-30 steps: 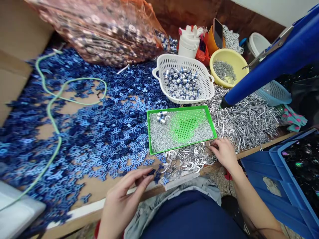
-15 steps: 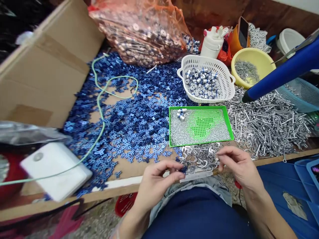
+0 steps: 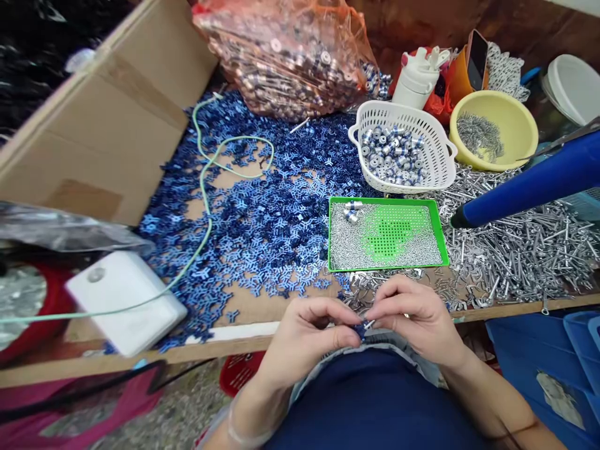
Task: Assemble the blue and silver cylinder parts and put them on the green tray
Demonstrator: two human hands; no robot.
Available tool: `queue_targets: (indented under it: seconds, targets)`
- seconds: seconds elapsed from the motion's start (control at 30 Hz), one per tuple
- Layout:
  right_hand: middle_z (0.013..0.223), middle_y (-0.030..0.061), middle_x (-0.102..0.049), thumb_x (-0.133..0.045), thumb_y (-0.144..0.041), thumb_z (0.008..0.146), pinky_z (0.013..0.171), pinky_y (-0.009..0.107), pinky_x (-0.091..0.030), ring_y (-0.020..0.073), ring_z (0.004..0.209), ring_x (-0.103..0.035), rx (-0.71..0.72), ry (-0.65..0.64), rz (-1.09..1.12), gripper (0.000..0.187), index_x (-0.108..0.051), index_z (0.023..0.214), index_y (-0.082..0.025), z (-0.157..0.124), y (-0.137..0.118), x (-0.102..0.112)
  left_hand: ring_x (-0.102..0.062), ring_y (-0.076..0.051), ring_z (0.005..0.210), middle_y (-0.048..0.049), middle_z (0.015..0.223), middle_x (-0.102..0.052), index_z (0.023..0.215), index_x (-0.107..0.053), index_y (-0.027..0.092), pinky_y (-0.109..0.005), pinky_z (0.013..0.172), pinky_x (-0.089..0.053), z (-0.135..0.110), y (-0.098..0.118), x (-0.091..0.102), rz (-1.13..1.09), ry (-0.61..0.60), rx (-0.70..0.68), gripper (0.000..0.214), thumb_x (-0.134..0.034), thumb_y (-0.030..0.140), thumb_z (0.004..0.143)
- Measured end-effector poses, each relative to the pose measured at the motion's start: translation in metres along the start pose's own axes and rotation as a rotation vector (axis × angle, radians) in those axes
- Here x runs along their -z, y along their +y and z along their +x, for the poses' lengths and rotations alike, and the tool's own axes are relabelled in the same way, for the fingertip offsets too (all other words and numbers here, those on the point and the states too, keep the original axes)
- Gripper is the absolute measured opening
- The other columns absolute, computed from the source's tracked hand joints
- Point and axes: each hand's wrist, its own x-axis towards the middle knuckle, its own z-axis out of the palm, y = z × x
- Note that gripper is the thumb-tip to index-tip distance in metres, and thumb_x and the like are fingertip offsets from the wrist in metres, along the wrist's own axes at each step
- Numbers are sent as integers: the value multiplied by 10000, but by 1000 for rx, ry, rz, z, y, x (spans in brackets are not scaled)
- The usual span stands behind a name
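Observation:
My left hand (image 3: 319,334) pinches a small dark blue part (image 3: 360,329) between thumb and fingertips at the table's front edge. Against it, my right hand (image 3: 412,315) is closed on a small silver metal piece (image 3: 369,324), whose exact shape I cannot make out. Both sets of fingertips nearly meet. Just behind them, curved silver clips (image 3: 363,289) lie in a heap, partly covered by my right hand. Beyond is a green tray (image 3: 389,268) holding tiny silver bits and a few silver-blue cylinders (image 3: 351,216). Blue three-armed pieces (image 3: 262,237) spread over the table to the left.
A white basket (image 3: 447,178) of cylinders and a yellow bowl (image 3: 522,128) stand behind the tray. Silver pins (image 3: 529,256) pile at right under a blue-handled tool (image 3: 529,181). A green cord (image 3: 206,206), white box (image 3: 126,300), cardboard (image 3: 117,119) and orange net bag (image 3: 290,56) occupy the left and back.
My right hand has moved left from the silver clips to my left hand, bringing a small silver piece against the blue part. The view has shifted slightly.

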Motion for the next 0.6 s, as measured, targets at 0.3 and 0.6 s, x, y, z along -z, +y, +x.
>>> queue_targets:
  seconds: [0.3, 0.6]
  targets:
    - [738, -5, -564, -652, -420, 772, 634, 254, -429, 113, 679, -520, -407, -3, 332, 225, -640, 841, -206, -1, 6, -15, -538, -111, 629, 16, 677, -561, 746, -727, 246, -235, 539, -429, 0, -10, 2, 410, 212, -610, 153, -792, 163, 635]
    - [674, -19, -557, -643, -332, 779, 632, 246, -391, 105, 656, -499, -421, -212, 172, 153, -657, 730, -188, 4, 3, 0, -533, -153, 728, -6, 765, -575, 912, -702, 272, -286, 666, -446, 4, -2, 15, 689, -38, -631, 210, -740, 283, 706]
